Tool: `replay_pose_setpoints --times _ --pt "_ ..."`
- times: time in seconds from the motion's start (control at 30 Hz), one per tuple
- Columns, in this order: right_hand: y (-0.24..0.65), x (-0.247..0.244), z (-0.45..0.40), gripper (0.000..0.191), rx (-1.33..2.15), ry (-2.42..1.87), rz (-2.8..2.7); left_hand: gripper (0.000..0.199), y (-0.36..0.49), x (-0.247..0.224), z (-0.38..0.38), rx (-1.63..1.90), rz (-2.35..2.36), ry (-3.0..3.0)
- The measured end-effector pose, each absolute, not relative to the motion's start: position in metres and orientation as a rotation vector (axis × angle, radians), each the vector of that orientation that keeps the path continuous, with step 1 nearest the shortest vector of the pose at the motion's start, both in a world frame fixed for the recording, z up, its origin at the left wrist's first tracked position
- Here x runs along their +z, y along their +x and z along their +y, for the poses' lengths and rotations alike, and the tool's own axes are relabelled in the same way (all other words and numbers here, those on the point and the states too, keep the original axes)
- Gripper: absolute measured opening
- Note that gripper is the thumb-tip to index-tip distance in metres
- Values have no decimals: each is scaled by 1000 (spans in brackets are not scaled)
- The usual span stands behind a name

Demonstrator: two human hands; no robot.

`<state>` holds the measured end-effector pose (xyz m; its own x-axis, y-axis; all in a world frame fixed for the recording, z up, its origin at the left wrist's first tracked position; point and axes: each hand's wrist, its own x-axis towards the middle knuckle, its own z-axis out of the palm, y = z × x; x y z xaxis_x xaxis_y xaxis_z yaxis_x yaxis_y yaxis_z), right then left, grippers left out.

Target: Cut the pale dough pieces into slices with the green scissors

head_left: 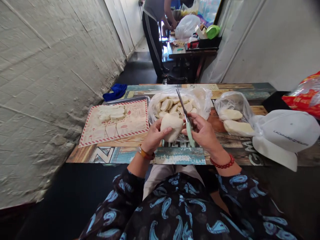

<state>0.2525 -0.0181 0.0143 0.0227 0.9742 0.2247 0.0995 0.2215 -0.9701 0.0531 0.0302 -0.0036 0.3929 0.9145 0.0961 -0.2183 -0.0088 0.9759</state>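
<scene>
My left hand [153,136] grips a pale, rounded flat bun-like piece [172,126], thumb across its front. In my right hand [204,131] is a pair of scissors [189,133] with light green handles, its dark blades pointing up and away, just right of the pale piece. Behind both hands, a clear plastic bag [205,100] lies open, filled with several pale cut pieces [166,105]. Further right, a second clear bag [246,101] has one long pale piece [231,114] in it, and another long piece [238,128] lies at its mouth.
On the left, patterned paper [136,121] over a metal tray [127,100] bears white pieces [112,113]. A blue cloth [115,92] lies behind it. A white cap [285,133] and a red package [303,96] are at right. A person [155,33] stands by a far table [192,52].
</scene>
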Motion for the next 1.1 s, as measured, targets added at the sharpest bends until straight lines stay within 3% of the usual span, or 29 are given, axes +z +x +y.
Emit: replay_pose_setpoints --times 0.33,0.6,1.1 --pt "318 20 -37 68 553 -1415 -2035 58 54 -6 40 1131 775 1191" --pt "323 27 -35 70 598 -1339 -2210 51 56 -7 32 1093 763 1226" --pt "324 42 -42 70 635 -1332 -2219 56 59 -5 22 1102 721 1219"
